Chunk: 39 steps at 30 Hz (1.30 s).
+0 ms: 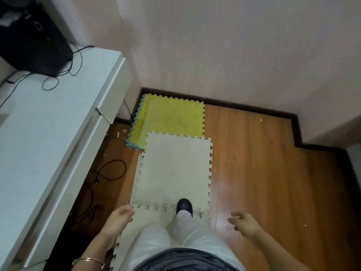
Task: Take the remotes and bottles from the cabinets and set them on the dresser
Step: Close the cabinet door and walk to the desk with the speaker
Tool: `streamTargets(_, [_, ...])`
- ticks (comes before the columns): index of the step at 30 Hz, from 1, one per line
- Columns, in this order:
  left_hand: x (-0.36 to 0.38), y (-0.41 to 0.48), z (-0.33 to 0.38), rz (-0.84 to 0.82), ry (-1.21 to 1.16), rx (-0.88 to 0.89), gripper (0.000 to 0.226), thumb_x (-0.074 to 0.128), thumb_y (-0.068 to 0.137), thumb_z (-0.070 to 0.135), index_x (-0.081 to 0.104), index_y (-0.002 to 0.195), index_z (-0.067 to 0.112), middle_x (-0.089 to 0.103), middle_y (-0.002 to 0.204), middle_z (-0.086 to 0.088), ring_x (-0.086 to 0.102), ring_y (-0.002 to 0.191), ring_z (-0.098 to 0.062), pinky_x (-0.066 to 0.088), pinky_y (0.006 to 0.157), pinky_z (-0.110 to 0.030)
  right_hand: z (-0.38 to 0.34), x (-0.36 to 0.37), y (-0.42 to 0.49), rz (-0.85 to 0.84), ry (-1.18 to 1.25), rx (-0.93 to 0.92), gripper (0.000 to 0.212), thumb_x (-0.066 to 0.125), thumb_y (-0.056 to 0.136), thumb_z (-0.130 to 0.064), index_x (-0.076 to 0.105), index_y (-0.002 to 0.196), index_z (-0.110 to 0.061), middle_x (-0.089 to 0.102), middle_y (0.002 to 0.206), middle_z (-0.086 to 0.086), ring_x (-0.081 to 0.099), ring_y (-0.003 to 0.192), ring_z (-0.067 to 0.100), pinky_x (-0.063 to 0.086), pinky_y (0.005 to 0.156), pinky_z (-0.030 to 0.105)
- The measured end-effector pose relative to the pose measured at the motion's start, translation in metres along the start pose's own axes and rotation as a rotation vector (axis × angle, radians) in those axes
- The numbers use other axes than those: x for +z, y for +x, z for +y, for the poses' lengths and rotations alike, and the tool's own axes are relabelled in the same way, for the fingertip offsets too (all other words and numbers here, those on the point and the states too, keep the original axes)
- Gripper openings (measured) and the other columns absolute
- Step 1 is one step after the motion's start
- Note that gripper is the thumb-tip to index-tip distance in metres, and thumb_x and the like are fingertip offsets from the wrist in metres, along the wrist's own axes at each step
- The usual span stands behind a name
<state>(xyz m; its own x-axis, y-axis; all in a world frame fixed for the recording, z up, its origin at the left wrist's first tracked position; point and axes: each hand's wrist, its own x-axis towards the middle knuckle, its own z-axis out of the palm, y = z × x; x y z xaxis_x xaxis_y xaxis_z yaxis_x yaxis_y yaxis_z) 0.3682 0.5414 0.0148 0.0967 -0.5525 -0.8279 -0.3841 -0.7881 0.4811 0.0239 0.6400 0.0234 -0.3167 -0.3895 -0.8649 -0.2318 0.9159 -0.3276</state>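
No remote or bottle shows in the head view. My left hand (pixel 119 218) hangs low at the bottom centre-left, fingers relaxed and holding nothing, a thin bracelet on its wrist. My right hand (pixel 244 223) hangs at the bottom right, fingers loosely spread, also holding nothing. A white dresser (pixel 48 122) runs along the left side, its top bare near me and its drawer fronts facing the floor area. Both hands are well apart from it.
A black bag (pixel 33 42) with thin black cables sits on the far end of the dresser top. Yellow (pixel 173 118) and white foam mats (pixel 173 171) lie on the wooden floor ahead. A black cord (pixel 111 171) coils beside the dresser. Walls close the corner ahead.
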Motion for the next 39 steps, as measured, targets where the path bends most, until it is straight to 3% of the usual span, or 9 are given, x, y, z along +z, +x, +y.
streamTargets(3, [0.011,0.009,0.052,-0.018,0.001,0.069,0.032,0.053,0.092,0.014,0.055,0.122,0.005,0.057,0.123,-0.014,0.056,0.1,-0.022,0.037,0.087,-0.03,-0.049,-0.036,0.019,0.037,0.043,-0.075,0.042,0.052,0.092,-0.013,0.046,0.131,-0.001,0.055,0.125,0.017,0.055,0.105,0.027,0.042,0.082,0.031])
streamTargets(9, [0.021,0.053,0.114,0.01,-0.003,0.077,0.031,0.048,0.094,0.015,0.054,0.124,0.008,0.054,0.118,-0.008,0.051,0.098,-0.019,0.037,0.089,-0.034,-0.126,-0.075,0.065,0.05,0.098,-0.14,0.038,0.053,0.091,-0.016,0.048,0.127,-0.007,0.058,0.116,0.014,0.056,0.108,0.029,0.04,0.084,0.03])
streamTargets(14, [0.03,0.113,0.152,0.051,-0.029,-0.061,0.032,0.048,0.094,0.014,0.054,0.123,0.002,0.057,0.123,-0.017,0.055,0.094,-0.026,0.038,0.085,-0.035,-0.168,-0.093,0.117,-0.014,0.045,-0.098,0.038,0.053,0.092,-0.018,0.047,0.127,-0.006,0.054,0.11,0.007,0.055,0.099,0.022,0.04,0.079,0.027])
streamTargets(17, [0.035,0.158,0.193,0.041,-0.09,-0.124,0.03,0.05,0.092,0.011,0.057,0.118,-0.003,0.06,0.107,-0.016,0.055,0.086,-0.026,0.036,0.08,-0.032,-0.205,-0.112,0.158,-0.04,-0.007,-0.037,0.038,0.052,0.093,-0.02,0.047,0.128,-0.005,0.054,0.107,0.008,0.054,0.089,0.02,0.041,0.064,0.023])
streamTargets(21, [0.039,0.205,0.27,0.033,-0.097,-0.108,0.031,0.046,0.094,0.016,0.055,0.12,0.001,0.057,0.107,-0.013,0.054,0.089,-0.026,0.037,0.076,-0.028,-0.278,-0.15,0.197,-0.027,-0.001,0.041,0.039,0.052,0.093,-0.019,0.047,0.128,-0.004,0.054,0.12,0.016,0.052,0.09,0.026,0.039,0.06,0.025])
streamTargets(26, [0.031,0.251,0.383,0.038,-0.082,0.059,0.036,0.05,0.093,0.01,0.052,0.126,-0.002,0.058,0.123,-0.02,0.056,0.096,-0.025,0.042,0.076,-0.029,-0.397,-0.194,0.232,0.099,-0.007,-0.158,0.035,0.05,0.093,-0.012,0.053,0.126,0.0,0.06,0.111,0.017,0.057,0.096,0.029,0.043,0.082,0.035])
streamTargets(29, [0.023,0.268,0.428,0.083,-0.141,0.107,0.031,0.053,0.092,0.014,0.057,0.12,0.003,0.062,0.105,-0.015,0.059,0.095,-0.027,0.047,0.082,-0.039,-0.475,-0.204,0.259,0.103,0.005,-0.287,0.03,0.051,0.092,-0.01,0.054,0.12,-0.001,0.06,0.101,0.014,0.055,0.09,0.024,0.044,0.071,0.03])
streamTargets(33, [0.02,0.286,0.44,0.128,-0.207,-0.021,0.022,0.05,0.093,0.018,0.06,0.11,0.009,0.065,0.108,-0.012,0.057,0.083,-0.018,0.038,0.061,-0.027,-0.563,-0.21,0.309,-0.01,-0.109,-0.37,0.028,0.054,0.091,-0.013,0.056,0.118,-0.006,0.063,0.098,0.011,0.058,0.083,0.022,0.045,0.068,0.03])
streamTargets(39, [0.052,0.302,0.463,0.344,-0.505,-0.288,0.023,0.044,0.096,0.014,0.056,0.113,0.004,0.056,0.095,-0.011,0.049,0.074,-0.019,0.033,0.056,-0.023,-0.66,-0.243,0.385,-0.223,-0.436,-0.336,0.017,0.058,0.09,-0.011,0.056,0.106,-0.007,0.056,0.098,0.013,0.056,0.076,0.02,0.046,0.061,0.021])
